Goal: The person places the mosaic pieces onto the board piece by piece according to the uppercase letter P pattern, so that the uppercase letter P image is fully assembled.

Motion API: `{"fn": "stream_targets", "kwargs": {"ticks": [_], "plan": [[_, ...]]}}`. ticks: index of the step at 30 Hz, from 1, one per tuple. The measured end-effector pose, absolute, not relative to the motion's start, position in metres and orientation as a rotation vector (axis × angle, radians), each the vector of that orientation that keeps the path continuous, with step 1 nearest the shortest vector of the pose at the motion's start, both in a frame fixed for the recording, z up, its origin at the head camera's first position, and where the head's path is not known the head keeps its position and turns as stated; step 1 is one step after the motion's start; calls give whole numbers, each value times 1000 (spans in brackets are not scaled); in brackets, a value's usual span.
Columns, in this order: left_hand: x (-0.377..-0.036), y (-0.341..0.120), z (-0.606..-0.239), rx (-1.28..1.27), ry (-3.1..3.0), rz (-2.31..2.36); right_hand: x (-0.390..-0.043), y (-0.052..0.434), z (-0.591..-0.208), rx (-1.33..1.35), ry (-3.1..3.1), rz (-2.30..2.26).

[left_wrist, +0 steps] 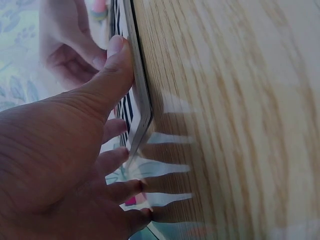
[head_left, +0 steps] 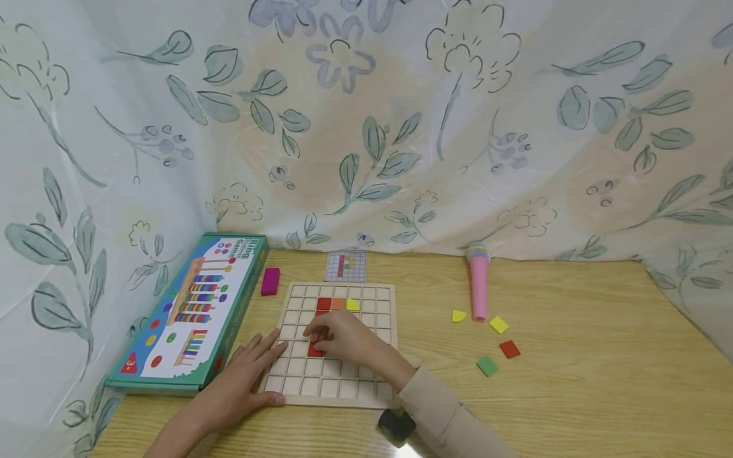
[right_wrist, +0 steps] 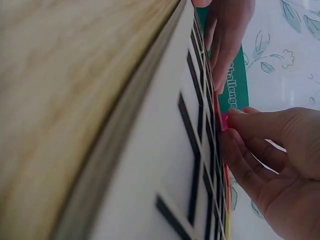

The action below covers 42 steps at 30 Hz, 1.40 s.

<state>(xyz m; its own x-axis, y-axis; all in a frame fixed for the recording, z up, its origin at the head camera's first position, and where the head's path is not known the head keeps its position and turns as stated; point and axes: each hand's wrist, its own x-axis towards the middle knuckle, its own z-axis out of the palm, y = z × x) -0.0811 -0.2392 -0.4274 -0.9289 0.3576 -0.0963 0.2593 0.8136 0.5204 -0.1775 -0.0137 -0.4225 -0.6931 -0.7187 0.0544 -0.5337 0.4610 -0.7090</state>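
Observation:
A wooden grid board lies on the table, with red, orange and yellow tiles in its cells. My right hand is over the middle of the board. Its bent thumb and forefinger pinch at a red tile low in the red column, and partly cover that column. In the right wrist view these fingertips are right at the board's surface. My left hand rests with spread fingers along the board's left edge, its thumb on the near left corner.
A pattern card lies behind the board, near a magenta block. A game box stands left. To the right are a pink toy microphone and loose yellow, red and green pieces.

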Motion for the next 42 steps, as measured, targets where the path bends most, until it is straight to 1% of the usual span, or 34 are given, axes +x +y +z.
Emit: {"fn": "stream_targets", "kwargs": {"ticks": [5, 9, 17, 27, 35, 42], "plan": [[-81, -240, -428, 491, 2813, 760, -174, -3, -412, -1092, 2453, -1080], [-81, -240, -428, 487, 2813, 756, -173, 19, -403, -1114, 2440, -1139], [-81, -239, -428, 491, 2798, 770, -176, 92, -397, -1062, 2525, -1187], [-80, -239, -428, 484, 2813, 762, -170, 186, -388, -957, 2740, -1171], [-81, -239, -428, 486, 2802, 766, -166, 246, -397, -926, 2775, -1055], [-81, -239, -429, 484, 2802, 769, -158, 283, -406, -781, 2718, -1008]]}}
